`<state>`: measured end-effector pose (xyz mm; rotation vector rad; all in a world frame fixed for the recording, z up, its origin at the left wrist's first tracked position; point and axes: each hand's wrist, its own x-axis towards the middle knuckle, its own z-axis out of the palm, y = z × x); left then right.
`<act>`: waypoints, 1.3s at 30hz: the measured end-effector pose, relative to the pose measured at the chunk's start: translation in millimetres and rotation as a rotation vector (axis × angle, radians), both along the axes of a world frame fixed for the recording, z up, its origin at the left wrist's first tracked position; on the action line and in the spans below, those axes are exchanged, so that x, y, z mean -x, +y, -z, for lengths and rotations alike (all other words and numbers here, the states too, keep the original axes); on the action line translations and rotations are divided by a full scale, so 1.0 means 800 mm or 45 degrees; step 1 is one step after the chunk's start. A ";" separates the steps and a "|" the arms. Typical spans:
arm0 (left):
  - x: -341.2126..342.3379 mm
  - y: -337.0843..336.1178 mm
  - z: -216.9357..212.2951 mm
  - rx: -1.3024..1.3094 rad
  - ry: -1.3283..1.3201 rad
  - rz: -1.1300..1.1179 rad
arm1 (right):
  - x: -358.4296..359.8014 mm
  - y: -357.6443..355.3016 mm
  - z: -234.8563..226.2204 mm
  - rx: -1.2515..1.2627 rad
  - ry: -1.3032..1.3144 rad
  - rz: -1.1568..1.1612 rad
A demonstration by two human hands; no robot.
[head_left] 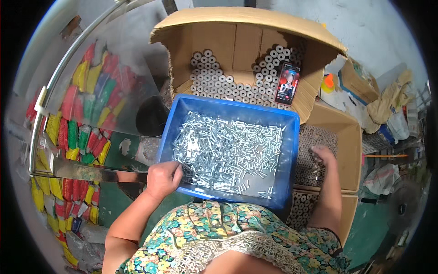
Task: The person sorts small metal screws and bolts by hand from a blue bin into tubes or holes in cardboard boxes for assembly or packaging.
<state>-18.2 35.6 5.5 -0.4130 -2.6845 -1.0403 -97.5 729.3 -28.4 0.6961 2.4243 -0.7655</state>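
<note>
My left hand (163, 179) is closed in a fist at the near left corner of a blue plastic bin (295, 150), beside the end of a flat metal bar (109, 175). What it grips is hidden. Many small shiny metal pins (219, 146) lie loose in the bin, heaped to the left and thinner to the right. Right of the bin, my right hand (325, 156) reaches into an open cardboard box (349, 155) of small round metal pieces (324, 137). Its fingers are curled down among them, and I cannot make out what is in them.
Behind the bin, a large cardboard carton (248, 36) holds stacked grey ring-ended cylinders (246, 93), with a phone (287, 83) propped on them. A nearer box (344, 214) holds more cylinders. At left stand a clear shield (105, 68) with a metal frame and red, yellow and green bags (73, 137).
</note>
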 end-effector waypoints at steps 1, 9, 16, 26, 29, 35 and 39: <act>-0.001 0.002 -0.001 0.045 -0.043 0.030 | -0.006 -0.017 -0.030 0.710 0.148 0.178; 0.018 0.053 0.004 0.063 -0.017 0.119 | 0.191 -0.371 -0.115 0.288 1.005 -0.882; 0.061 0.153 0.022 -0.019 0.055 0.532 | 0.260 -0.252 0.037 -0.754 0.522 -0.681; 0.102 0.343 -0.042 0.026 0.049 1.471 | 0.026 0.042 -0.004 -1.082 1.058 -0.627; 0.096 0.345 -0.044 0.056 0.007 1.462 | -0.002 -0.002 -0.019 -0.694 1.050 -0.582; 0.129 0.313 -0.028 0.081 0.315 1.221 | 0.204 -0.279 -0.099 0.002 1.004 -0.309; 0.142 0.260 -0.015 -0.076 0.385 0.799 | 0.240 -0.398 -0.105 0.528 0.948 -0.204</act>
